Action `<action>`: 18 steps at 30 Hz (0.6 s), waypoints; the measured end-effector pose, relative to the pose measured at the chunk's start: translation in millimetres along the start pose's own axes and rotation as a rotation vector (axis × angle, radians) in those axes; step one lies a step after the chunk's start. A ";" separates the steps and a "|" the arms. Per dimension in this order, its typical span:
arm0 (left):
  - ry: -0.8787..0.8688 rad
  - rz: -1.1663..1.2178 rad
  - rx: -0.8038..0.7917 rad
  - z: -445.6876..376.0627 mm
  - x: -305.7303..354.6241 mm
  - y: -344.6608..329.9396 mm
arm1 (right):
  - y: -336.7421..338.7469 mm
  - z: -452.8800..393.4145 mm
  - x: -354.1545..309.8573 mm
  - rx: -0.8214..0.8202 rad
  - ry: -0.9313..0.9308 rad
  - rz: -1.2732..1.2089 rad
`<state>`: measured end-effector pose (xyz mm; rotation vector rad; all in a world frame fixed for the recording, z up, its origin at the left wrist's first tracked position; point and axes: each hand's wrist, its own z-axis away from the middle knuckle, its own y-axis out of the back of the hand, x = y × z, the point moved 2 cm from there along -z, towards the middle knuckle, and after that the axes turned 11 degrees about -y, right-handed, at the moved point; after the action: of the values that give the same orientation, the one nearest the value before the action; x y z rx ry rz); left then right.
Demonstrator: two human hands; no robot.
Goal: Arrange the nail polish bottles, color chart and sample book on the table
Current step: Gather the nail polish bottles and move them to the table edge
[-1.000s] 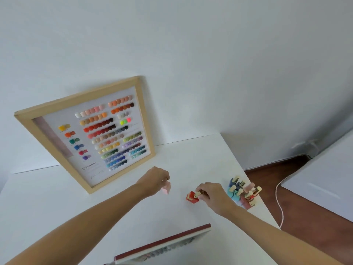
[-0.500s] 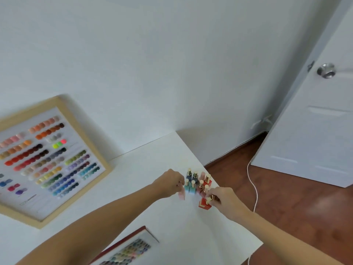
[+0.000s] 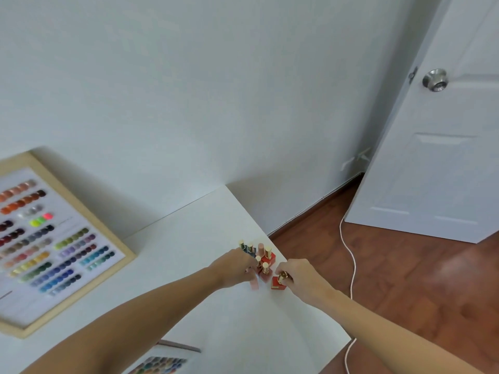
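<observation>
Several nail polish bottles [image 3: 263,256] with gold caps stand clustered near the right edge of the white table [image 3: 205,314]. My left hand [image 3: 235,268] grips a pale pink bottle [image 3: 253,284] just left of the cluster. My right hand [image 3: 299,279] holds a red bottle [image 3: 278,284] by its gold cap, resting on the table in front of the cluster. The wood-framed color chart [image 3: 54,244] leans against the wall at the left. The sample book [image 3: 159,364] lies at the bottom edge, partly hidden by my left forearm.
The table's right edge runs close to the bottles, with brown wooden floor [image 3: 405,292] below. A white cable [image 3: 351,265] trails down beside the table. A white door [image 3: 442,157] with a metal knob stands at the right.
Both hands carried the pink and red bottles rightward to the cluster at the table's right edge. The view swung right, so the chart slid to the left.
</observation>
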<state>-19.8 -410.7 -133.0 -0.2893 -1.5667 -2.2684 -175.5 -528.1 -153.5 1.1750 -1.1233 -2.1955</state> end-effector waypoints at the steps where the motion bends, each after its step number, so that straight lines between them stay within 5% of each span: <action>1: -0.002 -0.013 -0.005 -1.0 -0.8 -0.8 | -0.7 -2.2 -0.6 -0.004 0.006 0.005; 18: 0.028 0.032 0.002 3.0 -2.5 1.6 | -5.6 -11.5 -7.1 0.069 0.061 0.075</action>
<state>-16.9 -408.0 -131.5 -0.2790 -1.5391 -2.2367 -161.9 -525.4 -158.2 1.2003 -1.2061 -2.0664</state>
